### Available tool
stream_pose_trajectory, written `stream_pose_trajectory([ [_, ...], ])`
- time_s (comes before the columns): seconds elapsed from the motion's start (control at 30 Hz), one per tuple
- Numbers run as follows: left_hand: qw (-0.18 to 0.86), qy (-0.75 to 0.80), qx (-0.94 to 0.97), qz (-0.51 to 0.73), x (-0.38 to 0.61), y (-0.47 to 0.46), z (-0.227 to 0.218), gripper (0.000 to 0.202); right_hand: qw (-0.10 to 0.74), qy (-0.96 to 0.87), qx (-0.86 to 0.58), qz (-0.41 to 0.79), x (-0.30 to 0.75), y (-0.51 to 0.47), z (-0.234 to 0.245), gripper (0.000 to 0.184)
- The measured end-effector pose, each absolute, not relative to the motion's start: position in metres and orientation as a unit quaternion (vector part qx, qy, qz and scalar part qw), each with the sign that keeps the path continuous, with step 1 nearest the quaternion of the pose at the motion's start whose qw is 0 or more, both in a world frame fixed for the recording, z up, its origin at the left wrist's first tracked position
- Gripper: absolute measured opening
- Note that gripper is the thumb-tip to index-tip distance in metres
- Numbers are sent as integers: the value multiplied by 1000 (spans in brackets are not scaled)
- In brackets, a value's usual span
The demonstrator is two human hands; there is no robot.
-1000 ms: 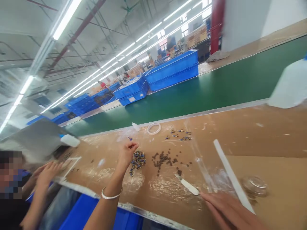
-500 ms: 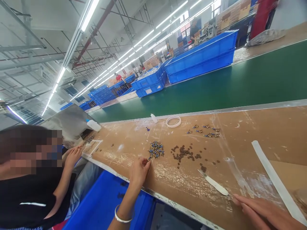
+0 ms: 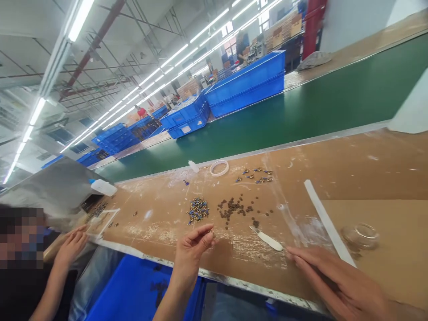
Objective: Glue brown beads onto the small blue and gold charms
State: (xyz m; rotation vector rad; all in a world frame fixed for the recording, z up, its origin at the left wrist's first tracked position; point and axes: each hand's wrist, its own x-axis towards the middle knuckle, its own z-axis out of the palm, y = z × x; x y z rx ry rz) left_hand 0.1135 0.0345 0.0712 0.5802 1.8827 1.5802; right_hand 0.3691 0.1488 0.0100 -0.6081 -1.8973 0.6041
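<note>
The left hand [image 3: 192,250] pinches a tiny part [image 3: 212,233] near a blue-and-gold pile [image 3: 198,210]; likely light and stiff, it suits an edge grip. Beside a white-handled tool [image 3: 270,241], the right hand [image 3: 339,273] draws its fingertips together, any hold unclear.

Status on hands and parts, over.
Left hand pinching small part. Right hand at white-handled tool, grip unclear. Blue-gold parts heaped, brown discs scattered alongside.

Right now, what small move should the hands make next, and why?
Probably bring the left hand toward the right hand: the left appears to pinch a tiny piece, the right's fingertips are by the end of the white-handled tool, and the two hands are apart. Whether the right holds anything is too small to tell.
</note>
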Motion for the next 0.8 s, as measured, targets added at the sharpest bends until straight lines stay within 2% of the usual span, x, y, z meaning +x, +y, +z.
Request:
stream_pose_trajectory([
  [0.17, 390, 648, 216, 617, 152, 62, 89, 27, 522, -788, -250, 210, 378, 144, 15, 19],
  [0.4, 463, 636, 276, 552, 184, 102, 90, 26, 565, -742, -276, 233, 396, 143, 14, 20],
  [0.5, 446, 638, 346, 524, 207, 123, 91, 23, 575, -729, -277, 248, 399, 143, 15, 21],
  [0.8, 289, 656, 612, 333, 269, 187, 103, 15, 560, -736, -302, 233, 396, 142, 10, 17],
])
